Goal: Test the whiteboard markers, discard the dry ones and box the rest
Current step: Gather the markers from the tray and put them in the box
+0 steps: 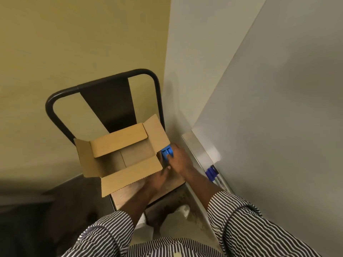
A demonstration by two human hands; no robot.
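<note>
A pale yellow wall fills the upper left of the frame, meeting a whiteboard [278,89] on the right. Below centre, a black metal chair [104,93] carries an open cardboard box [122,154] on its wooden seat, flaps spread, likely to receive good markers. Just right of the box, the right hand [181,160] grips blue markers [167,153]. The left hand [157,179] rests against the box's near flap; whether it grasps anything I cannot tell. Another blue marker [210,173] lies on the whiteboard's tray [196,145].
</note>
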